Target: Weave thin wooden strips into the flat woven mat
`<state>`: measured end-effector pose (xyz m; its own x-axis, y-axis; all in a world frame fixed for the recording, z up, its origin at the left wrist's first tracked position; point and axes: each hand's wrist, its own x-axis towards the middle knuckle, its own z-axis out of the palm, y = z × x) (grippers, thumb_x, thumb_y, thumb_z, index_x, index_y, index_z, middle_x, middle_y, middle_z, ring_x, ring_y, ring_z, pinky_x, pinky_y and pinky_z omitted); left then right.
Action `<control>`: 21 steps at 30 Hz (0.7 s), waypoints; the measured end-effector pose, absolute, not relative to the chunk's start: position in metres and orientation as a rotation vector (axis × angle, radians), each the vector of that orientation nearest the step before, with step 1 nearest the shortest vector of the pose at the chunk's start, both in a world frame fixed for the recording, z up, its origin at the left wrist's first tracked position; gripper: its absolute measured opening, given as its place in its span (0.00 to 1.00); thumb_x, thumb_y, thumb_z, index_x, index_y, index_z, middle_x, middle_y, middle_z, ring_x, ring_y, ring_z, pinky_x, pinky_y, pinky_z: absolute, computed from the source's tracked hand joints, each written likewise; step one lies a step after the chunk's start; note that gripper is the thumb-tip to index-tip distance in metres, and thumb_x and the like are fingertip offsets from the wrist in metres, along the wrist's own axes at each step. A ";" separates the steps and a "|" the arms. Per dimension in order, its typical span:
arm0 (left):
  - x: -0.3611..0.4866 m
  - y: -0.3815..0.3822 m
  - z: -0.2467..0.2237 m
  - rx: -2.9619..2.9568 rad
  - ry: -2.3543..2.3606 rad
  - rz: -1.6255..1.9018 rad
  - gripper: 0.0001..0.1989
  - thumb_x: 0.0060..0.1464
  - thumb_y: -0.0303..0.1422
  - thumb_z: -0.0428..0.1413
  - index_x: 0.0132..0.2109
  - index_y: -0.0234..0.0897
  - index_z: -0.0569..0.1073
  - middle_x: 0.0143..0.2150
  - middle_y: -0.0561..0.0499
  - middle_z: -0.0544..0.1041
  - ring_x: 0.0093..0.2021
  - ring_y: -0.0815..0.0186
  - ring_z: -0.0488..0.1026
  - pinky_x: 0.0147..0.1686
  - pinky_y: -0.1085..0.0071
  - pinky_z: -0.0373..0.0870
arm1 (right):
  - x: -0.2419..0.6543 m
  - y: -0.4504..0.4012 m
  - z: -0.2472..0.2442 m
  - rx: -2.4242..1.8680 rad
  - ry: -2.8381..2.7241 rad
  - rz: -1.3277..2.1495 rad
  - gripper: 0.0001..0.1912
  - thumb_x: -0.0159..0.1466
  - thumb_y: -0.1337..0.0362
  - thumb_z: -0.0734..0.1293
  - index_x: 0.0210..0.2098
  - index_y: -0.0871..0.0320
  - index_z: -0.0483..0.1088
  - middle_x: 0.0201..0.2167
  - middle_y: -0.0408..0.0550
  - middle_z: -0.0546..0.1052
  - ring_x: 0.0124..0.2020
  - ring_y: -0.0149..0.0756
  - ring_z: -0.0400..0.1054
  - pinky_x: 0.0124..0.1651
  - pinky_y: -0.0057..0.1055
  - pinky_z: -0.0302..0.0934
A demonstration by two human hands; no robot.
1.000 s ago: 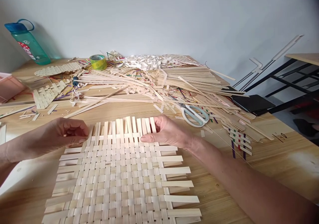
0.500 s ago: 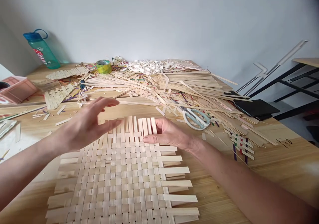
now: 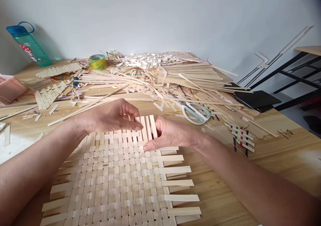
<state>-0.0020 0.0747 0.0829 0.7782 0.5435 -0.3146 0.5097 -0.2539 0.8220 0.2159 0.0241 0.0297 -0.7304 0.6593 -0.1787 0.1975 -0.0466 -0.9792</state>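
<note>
A pale woven mat (image 3: pixel 120 182) of flat wooden strips lies on the wooden table, with loose strip ends sticking out at its sides and far edge. At that far edge, my left hand (image 3: pixel 115 115) pinches an upright strip end between thumb and fingers. My right hand (image 3: pixel 170 134) grips the mat's far right corner, thumb on top and fingers behind the strips. Two or three strip ends (image 3: pixel 149 127) stand up between my hands.
White-handled scissors (image 3: pixel 195 113) lie beyond my right hand. Piled loose strips (image 3: pixel 190 78), yellow-green tape (image 3: pixel 98 62) and a teal bottle (image 3: pixel 31 47) stand farther back. A pink basket (image 3: pixel 11 88) sits at left. A black flat object (image 3: pixel 255 99) rests at the right edge.
My left hand has moved right and closed on a strip end beside my right hand. My right hand stays at the corner. The view has shifted slightly.
</note>
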 end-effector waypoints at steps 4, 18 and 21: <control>-0.002 0.074 0.084 1.846 0.768 0.027 0.10 0.57 0.37 0.61 0.34 0.32 0.79 0.22 0.56 0.67 0.21 0.75 0.56 0.21 0.77 0.49 | 0.215 0.022 0.028 -0.912 -1.869 1.838 0.16 0.56 0.57 0.75 0.27 0.61 0.67 0.24 0.37 0.63 0.25 0.25 0.55 0.27 0.23 0.49; 0.000 0.075 0.079 1.877 0.702 0.169 0.08 0.54 0.31 0.61 0.33 0.30 0.81 0.33 0.49 0.75 0.29 0.72 0.66 0.26 0.77 0.61 | 0.216 0.021 0.019 -0.965 -1.876 1.799 0.16 0.57 0.55 0.74 0.25 0.58 0.67 0.26 0.40 0.62 0.28 0.30 0.54 0.29 0.28 0.49; -0.002 0.082 0.073 1.759 0.732 0.045 0.08 0.52 0.34 0.63 0.33 0.32 0.80 0.27 0.52 0.75 0.25 0.73 0.65 0.23 0.77 0.58 | 0.214 0.021 0.016 -0.947 -1.882 1.774 0.15 0.56 0.55 0.74 0.26 0.56 0.66 0.26 0.40 0.62 0.28 0.31 0.54 0.29 0.30 0.49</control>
